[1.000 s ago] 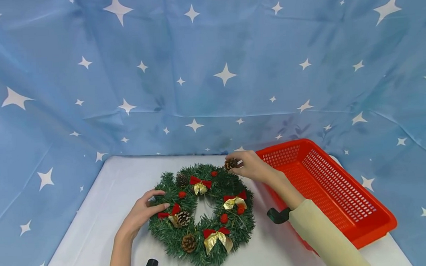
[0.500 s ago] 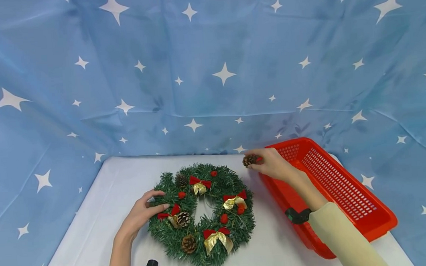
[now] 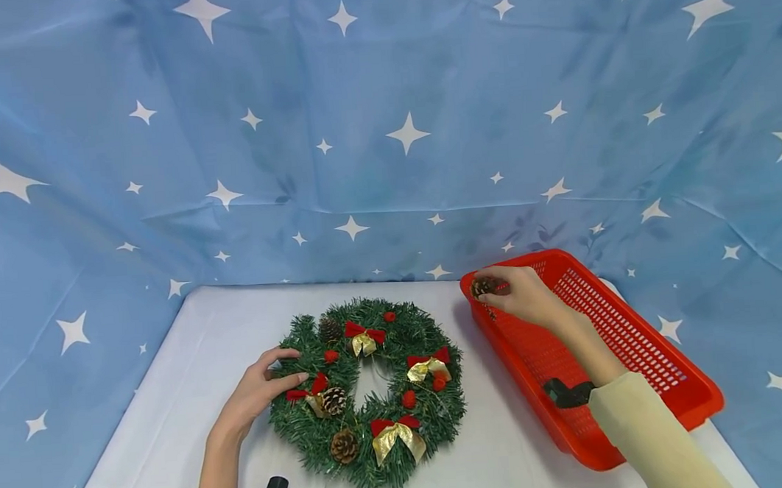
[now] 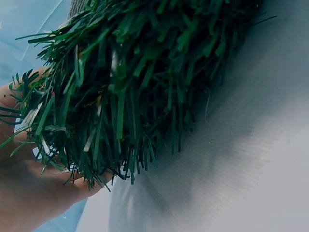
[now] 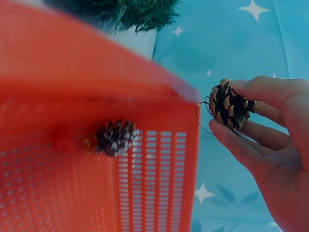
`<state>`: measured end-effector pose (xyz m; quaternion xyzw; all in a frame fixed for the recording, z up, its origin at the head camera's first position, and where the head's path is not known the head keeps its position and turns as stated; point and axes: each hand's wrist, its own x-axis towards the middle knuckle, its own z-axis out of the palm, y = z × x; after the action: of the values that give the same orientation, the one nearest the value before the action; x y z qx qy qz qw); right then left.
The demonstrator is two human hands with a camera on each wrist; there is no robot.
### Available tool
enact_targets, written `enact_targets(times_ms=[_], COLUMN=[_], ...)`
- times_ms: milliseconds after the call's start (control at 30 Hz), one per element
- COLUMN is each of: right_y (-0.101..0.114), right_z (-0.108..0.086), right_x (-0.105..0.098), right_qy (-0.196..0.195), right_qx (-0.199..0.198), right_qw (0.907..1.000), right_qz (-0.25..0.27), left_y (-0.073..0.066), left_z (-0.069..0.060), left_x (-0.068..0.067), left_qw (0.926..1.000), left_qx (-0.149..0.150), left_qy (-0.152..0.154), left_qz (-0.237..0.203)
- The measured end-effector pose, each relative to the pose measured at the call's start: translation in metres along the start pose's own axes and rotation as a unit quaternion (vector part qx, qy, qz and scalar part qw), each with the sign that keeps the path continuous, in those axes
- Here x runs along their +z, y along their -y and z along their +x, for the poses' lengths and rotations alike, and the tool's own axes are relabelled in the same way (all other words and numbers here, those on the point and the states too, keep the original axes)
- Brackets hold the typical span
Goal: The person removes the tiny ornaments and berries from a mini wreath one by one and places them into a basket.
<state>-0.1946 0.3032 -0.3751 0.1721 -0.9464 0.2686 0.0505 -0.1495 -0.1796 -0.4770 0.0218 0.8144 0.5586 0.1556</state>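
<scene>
A green Christmas wreath (image 3: pixel 433 411) with red and gold bows, red berries and pine cones lies on the white table. My left hand (image 3: pixel 261 387) grips its left side, thumb and fingers round the edge; in the left wrist view the tinsel hides part of that hand (image 4: pixel 29 188). Up at the far left corner of the red basket (image 3: pixel 567 441), my right hand (image 3: pixel 523 294) pinches a brown pine cone (image 5: pixel 228 105) between thumb and fingers. A thin wire loop hangs from this cone. Another pine cone (image 5: pixel 117 137), frosted white, is inside the basket.
The basket has slotted walls and stands at an angle on the right of the white table (image 3: pixel 216 319). Behind and beside the table hangs a blue cloth (image 3: pixel 276 80) with white stars. A black device is strapped at each wrist.
My right hand has carried the pine cone rightward, from above the wreath's upper right edge to the basket's far left corner. My left hand stays on the wreath.
</scene>
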Motion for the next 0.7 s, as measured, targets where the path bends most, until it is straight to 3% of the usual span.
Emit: enact_targets(times_ms=[367, 700], right_y=[-0.022, -0.048], right_z=[-0.013, -0.02], right_x=[-0.004, 0.006], right_qy=[-0.009, -0.006], right_qx=[0.019, 0.051], right_qw=[0.9996, 0.9986], right_qz=[-0.021, -0.016], left_y=[0.0, -0.001], left_z=[0.002, 0.002], left_x=[0.0, 0.0], left_qw=[1.0, 0.9999], left_qx=[0.001, -0.011], left_qy=[-0.003, -0.005], left_qz=[0.004, 0.009])
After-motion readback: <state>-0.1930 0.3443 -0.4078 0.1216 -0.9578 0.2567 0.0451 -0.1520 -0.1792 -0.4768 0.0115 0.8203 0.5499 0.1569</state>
